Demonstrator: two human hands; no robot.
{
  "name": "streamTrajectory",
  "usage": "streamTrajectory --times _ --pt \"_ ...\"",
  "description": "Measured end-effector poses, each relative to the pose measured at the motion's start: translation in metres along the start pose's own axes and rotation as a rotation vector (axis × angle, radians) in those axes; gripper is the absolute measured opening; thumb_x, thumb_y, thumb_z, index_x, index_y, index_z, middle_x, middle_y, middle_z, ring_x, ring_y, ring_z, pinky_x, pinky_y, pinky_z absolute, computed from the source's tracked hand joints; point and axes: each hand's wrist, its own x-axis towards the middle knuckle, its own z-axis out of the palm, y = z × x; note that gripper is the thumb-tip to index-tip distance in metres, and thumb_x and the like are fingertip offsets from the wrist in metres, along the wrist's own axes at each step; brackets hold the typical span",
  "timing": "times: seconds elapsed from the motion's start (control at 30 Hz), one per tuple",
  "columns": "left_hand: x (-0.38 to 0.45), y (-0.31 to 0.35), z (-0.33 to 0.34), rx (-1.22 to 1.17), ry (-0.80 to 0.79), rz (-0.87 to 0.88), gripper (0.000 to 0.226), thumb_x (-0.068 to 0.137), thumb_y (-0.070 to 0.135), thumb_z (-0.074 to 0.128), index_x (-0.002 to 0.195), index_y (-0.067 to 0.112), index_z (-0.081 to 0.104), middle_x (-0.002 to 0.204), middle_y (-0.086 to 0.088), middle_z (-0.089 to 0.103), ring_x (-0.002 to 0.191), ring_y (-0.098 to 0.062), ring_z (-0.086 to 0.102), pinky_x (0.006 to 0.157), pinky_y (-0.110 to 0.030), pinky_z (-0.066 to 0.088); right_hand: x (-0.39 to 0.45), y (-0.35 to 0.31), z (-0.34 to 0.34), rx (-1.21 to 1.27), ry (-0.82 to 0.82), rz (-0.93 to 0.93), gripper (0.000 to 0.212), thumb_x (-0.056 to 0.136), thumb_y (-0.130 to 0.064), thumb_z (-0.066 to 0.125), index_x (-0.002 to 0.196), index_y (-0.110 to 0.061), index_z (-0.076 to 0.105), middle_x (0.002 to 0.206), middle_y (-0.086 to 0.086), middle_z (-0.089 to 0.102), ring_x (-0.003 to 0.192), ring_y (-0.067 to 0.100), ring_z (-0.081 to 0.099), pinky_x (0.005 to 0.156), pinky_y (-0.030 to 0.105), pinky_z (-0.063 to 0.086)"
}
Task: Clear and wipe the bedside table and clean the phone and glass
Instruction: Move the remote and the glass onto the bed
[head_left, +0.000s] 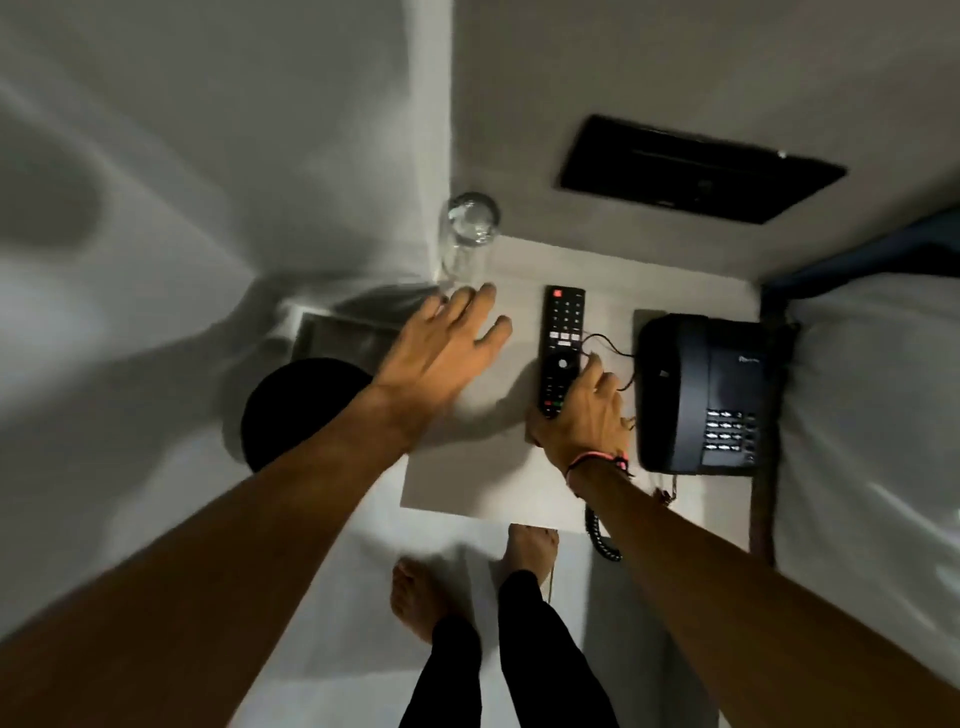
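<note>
The white bedside table (467, 483) carries a clear drinking glass (467, 228) at its far left corner, a black remote control (561, 348) in the middle and a black desk phone (701, 395) on the right. My left hand (441, 343) hovers with fingers spread just short of the glass, not touching it. My right hand (587, 410) grips the near end of the remote, which still lies on the tabletop. A thin black cable (608, 345) runs from the phone across the remote.
A black round bin (296, 405) stands on the floor left of the table. A bed with white linen (872, 415) lies to the right. A dark panel (696, 169) is set in the wall behind. My bare feet (530, 551) are at the table's front edge.
</note>
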Motion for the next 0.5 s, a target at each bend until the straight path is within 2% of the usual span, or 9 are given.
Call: streamTrajectory --times 0.07,0.13,0.17,0.23,0.27,0.33,0.5 --pt "0.041 -0.006 0.006 0.188 -0.097 0.132 0.052 0.081 0.004 0.051 0.132 0.015 0.049 0.15 -0.022 0.041 0.13 -0.036 0.048 0.103 -0.047 0.043 0.003 -0.001 0.005 0.036 -0.036 0.018 0.088 0.071 -0.041 0.076 0.139 -0.01 0.029 0.129 0.013 0.044 0.12 0.037 0.048 0.088 0.052 0.049" --pt "0.08 -0.017 0.013 0.345 -0.192 0.219 0.057 0.079 0.019 0.071 0.131 0.019 0.05 0.147 -0.019 0.046 0.132 -0.034 0.048 0.105 -0.049 0.042 0.009 0.001 0.012 0.066 -0.051 0.042 0.09 0.072 -0.043 0.076 0.14 -0.009 0.028 0.129 0.013 0.042 0.119 0.036 0.047 0.086 0.051 0.05" --pt "0.093 -0.024 0.013 0.455 -0.225 0.249 0.055 0.078 0.026 0.075 0.129 0.02 0.054 0.144 -0.018 0.051 0.131 -0.032 0.051 0.104 -0.049 0.044 0.012 0.0 0.016 0.079 -0.044 0.051 0.089 0.073 -0.042 0.075 0.14 -0.009 0.028 0.129 0.012 0.042 0.118 0.035 0.046 0.085 0.05 0.05" --pt "0.107 -0.035 0.015 0.667 -0.314 0.272 0.06 0.079 0.033 0.078 0.133 0.022 0.053 0.146 -0.018 0.05 0.136 -0.032 0.046 0.111 -0.051 0.038 0.016 -0.002 0.022 0.108 0.001 0.051 0.079 0.079 -0.042 0.07 0.138 -0.009 0.031 0.127 0.012 0.042 0.117 0.034 0.047 0.083 0.048 0.05" --pt "0.113 -0.039 0.018 0.711 -0.372 0.278 0.07 0.077 0.033 0.081 0.137 0.017 0.049 0.148 -0.019 0.047 0.138 -0.033 0.042 0.115 -0.054 0.034 0.018 -0.002 0.024 0.13 0.024 0.054 0.072 0.083 -0.043 0.066 0.136 -0.009 0.032 0.126 0.012 0.043 0.117 0.034 0.048 0.081 0.047 0.051" --pt "0.12 -0.039 0.017 0.727 -0.434 0.277 0.073 0.074 0.032 0.084 0.137 0.015 0.05 0.142 -0.017 0.051 0.134 -0.035 0.043 0.114 -0.057 0.032 0.023 -0.001 0.028 0.18 0.046 0.053 0.063 0.087 -0.044 0.059 0.133 -0.008 0.035 0.125 0.012 0.044 0.114 0.034 0.049 0.077 0.045 0.05" --pt "0.126 -0.035 0.02 0.663 -0.457 0.227 0.061 0.074 0.028 0.084 0.128 0.018 0.058 0.122 -0.013 0.06 0.114 -0.031 0.052 0.099 -0.051 0.047 0.027 0.011 0.033 0.308 0.051 0.015 0.048 0.088 -0.024 0.06 0.126 -0.004 0.037 0.121 0.016 0.045 0.108 0.04 0.053 0.079 0.049 0.051"
